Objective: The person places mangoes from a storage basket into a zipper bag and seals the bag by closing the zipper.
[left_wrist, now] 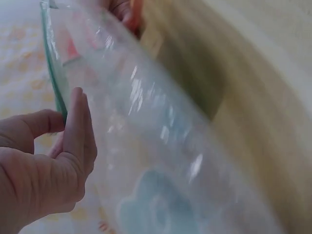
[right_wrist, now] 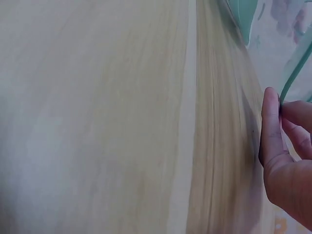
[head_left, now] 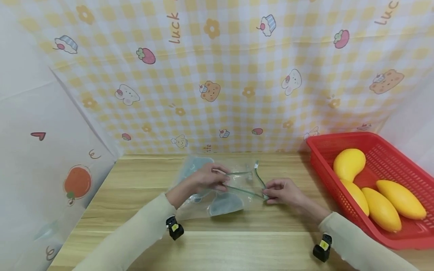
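A clear plastic zip bag [head_left: 226, 204] with pale blue printed shapes lies over the wooden table, its mouth spread apart. Green zip strips edge that mouth, and a white slider [head_left: 256, 165] sits at the far corner. My left hand [head_left: 213, 177] holds the left part of the mouth. In the left wrist view, the green strip [left_wrist: 51, 68] runs down between thumb and fingers. At the right, my right hand [head_left: 284, 192] pinches the near corner of the mouth between thumb and fingertips. The right wrist view shows the same pinch on the green edge [right_wrist: 295, 73].
A red plastic basket [head_left: 339, 138] stands at the right of the table, holding several yellow mangoes [head_left: 381, 209]. A checked cloth [head_left: 234, 113] hangs behind the table [head_left: 237, 248], and a white printed sheet [head_left: 44, 169] hangs at the left.
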Demonstrator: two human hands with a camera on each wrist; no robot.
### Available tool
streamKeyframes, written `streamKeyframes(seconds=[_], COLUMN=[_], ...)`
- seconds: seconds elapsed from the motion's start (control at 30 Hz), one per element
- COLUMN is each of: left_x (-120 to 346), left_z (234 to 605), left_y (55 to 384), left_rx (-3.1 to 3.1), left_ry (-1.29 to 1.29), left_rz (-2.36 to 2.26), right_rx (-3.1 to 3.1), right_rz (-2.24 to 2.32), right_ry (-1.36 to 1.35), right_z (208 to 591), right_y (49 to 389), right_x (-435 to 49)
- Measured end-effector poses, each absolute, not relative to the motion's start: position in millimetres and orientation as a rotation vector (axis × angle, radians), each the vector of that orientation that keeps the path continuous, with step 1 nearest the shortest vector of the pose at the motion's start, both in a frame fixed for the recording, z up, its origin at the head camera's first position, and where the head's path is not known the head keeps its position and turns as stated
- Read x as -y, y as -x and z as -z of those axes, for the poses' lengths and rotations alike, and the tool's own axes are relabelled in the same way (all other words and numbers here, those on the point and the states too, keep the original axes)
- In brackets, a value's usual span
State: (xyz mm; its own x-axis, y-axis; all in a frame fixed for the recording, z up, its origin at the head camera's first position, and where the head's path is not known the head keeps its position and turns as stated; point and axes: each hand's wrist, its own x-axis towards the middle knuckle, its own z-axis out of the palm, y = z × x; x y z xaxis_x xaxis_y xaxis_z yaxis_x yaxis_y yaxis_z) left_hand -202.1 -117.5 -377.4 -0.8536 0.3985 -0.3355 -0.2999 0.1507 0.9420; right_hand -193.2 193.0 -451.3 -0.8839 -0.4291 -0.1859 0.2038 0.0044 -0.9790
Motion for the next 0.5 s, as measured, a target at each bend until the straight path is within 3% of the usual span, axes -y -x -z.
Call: streamKeyframes(seconds=[0.3, 0.5], left_x=[141.2, 134.8], left_z=[338.2, 335.1], left_y=[200.2, 198.5], left_rx=[-2.115, -2.145], left_ry=[-0.214, -0.282], left_rz=[-1.574, -1.524], right_rx=[-1.931, -1.949], right_rz=[1.846, 1.856], right_ry=[0.235, 0.260], right_z=[445.7, 442.3], right_y=[193.9, 191.9], right_x=[-203.8, -198.0])
